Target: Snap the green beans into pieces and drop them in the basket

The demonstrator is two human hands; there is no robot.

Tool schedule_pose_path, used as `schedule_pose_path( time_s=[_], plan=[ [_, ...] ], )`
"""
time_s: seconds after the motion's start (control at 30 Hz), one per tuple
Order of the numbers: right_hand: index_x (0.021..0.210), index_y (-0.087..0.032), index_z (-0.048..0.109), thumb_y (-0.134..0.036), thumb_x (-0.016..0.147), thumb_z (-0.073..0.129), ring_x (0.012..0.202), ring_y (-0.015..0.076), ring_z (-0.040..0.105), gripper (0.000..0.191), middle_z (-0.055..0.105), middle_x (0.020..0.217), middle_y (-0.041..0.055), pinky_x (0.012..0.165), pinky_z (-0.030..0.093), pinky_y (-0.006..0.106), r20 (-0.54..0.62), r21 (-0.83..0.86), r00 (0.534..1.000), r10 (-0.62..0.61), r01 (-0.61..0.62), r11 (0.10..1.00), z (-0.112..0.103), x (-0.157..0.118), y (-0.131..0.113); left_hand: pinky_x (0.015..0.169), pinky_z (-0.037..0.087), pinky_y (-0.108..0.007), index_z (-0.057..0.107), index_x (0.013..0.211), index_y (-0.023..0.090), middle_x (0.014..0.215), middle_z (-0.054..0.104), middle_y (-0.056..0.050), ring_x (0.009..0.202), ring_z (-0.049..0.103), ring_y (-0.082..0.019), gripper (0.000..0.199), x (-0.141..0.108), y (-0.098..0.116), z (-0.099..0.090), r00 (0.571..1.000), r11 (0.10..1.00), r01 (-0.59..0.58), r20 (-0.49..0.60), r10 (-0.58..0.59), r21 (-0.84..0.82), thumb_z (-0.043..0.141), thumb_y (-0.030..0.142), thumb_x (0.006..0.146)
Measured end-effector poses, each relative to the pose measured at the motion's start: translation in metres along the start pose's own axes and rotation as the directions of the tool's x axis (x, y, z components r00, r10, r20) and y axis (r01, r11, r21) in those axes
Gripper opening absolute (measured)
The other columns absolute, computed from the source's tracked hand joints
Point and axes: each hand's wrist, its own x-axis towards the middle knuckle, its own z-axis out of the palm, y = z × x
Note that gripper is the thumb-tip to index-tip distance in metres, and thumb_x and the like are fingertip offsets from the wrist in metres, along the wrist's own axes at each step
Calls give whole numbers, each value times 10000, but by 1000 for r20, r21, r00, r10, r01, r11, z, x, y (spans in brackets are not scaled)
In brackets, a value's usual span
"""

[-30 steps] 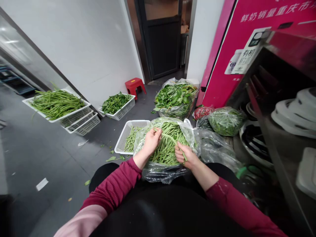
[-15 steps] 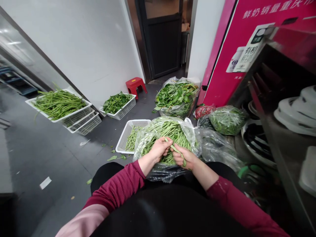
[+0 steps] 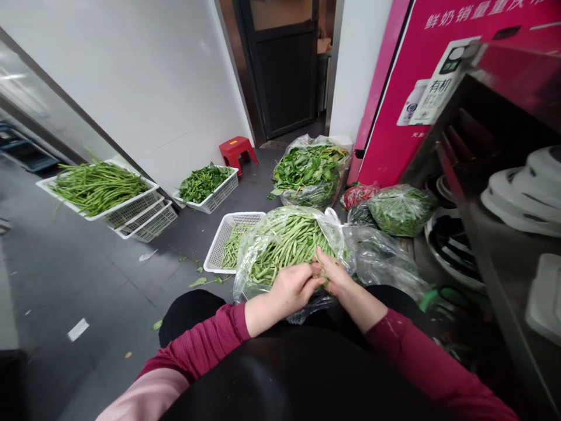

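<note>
A clear plastic bag point(image 3: 249, 280) full of green beans point(image 3: 287, 240) stands open between my knees. Over its near side my left hand point(image 3: 293, 287) reaches across to my right hand point(image 3: 336, 273), and the two meet. My left fingers are pinched together at the right palm. My right hand curls round a green bean, with its thumb pointing up. Most of that bean is hidden by the fingers. Just left of the bag, a white perforated basket point(image 3: 214, 248) holds some more beans.
Stacked white baskets with long green stems point(image 3: 99, 187) stand at the left, near a basket of leafy greens point(image 3: 204, 184) and a red stool point(image 3: 238, 153). Behind are bagged greens point(image 3: 311, 169). A metal shelf point(image 3: 495, 251) borders the right side.
My left hand has moved right and down, onto my right hand. The bean, plainly visible between both hands before, is now mostly covered. The view has shifted slightly.
</note>
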Motion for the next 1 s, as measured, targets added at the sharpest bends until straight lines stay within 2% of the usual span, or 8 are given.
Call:
schedule_pose_path(
  time_s=[0.1, 0.2, 0.37, 0.47, 0.53, 0.7, 0.8, 1.0],
  plan=[
    [575, -177, 416, -617, 689, 484, 297, 56, 336, 460, 366, 375, -68, 295, 265, 177, 151, -33, 980, 133, -130, 991, -1, -3, 0, 539, 407, -204, 552, 706, 146, 599, 587, -4, 546, 531, -95, 187, 5, -7, 4, 971, 949, 239, 49, -234, -206, 536, 329, 740],
    [610, -178, 429, -616, 723, 433, 297, 45, 322, 453, 392, 407, -65, 294, 250, 160, 354, -49, 885, 301, -303, 952, 0, -10, 1, 480, 365, -186, 514, 637, 136, 526, 521, 26, 483, 469, -74, 211, 11, -23, 3, 936, 900, 351, 68, -346, -257, 559, 326, 716],
    [696, -163, 473, -485, 772, 493, 302, 1, 284, 332, 463, 504, -51, 285, 176, 111, 397, 48, 875, 277, -321, 946, 4, -14, 7, 532, 347, -195, 510, 611, 152, 567, 498, 10, 547, 453, -82, 249, 7, -36, 2, 997, 975, 69, 20, -74, 210, 456, 312, 795],
    [623, -166, 416, -430, 768, 532, 291, -1, 251, 323, 364, 433, -83, 278, 172, 104, 290, 154, 923, 253, -306, 940, 8, -12, 9, 538, 331, -215, 535, 610, 162, 598, 486, -16, 584, 446, -104, 263, 8, -42, 5, 985, 827, -167, 115, 125, 537, 424, 297, 807],
    [597, -167, 388, -403, 773, 538, 287, -3, 231, 331, 318, 421, -95, 271, 176, 102, 239, 223, 944, 228, -282, 933, 9, -10, 6, 540, 337, -220, 551, 651, 166, 622, 491, -24, 597, 450, -114, 233, 14, -48, 2, 984, 764, -176, 129, 122, 621, 416, 275, 807],
    [591, -160, 390, -303, 816, 505, 285, -7, 243, 290, 330, 446, -89, 255, 206, 101, 256, 360, 960, 113, -203, 911, -2, -8, -21, 659, 409, -236, 574, 862, 157, 799, 543, -51, 723, 506, -129, 177, 39, -61, -29, 980, 759, 192, -162, -116, 622, 413, 186, 794],
    [627, -155, 428, -291, 827, 482, 321, 6, 355, 248, 419, 485, -59, 287, 303, 95, 213, 408, 975, 67, -151, 900, -11, -5, -32, 752, 419, -269, 593, 923, 141, 953, 542, -101, 875, 526, -173, 225, 41, -60, -34, 973, 672, 185, -36, -229, 717, 463, 169, 741],
    [802, -166, 530, -236, 737, 591, 454, 83, 543, 113, 577, 631, -17, 410, 490, 204, 139, 195, 990, -18, -10, 981, -20, 0, -27, 721, 438, -342, 615, 836, 95, 868, 605, -160, 817, 582, -245, 244, 24, -59, 0, 803, 553, 198, 190, -565, 809, 509, 281, 719]
  ],
)
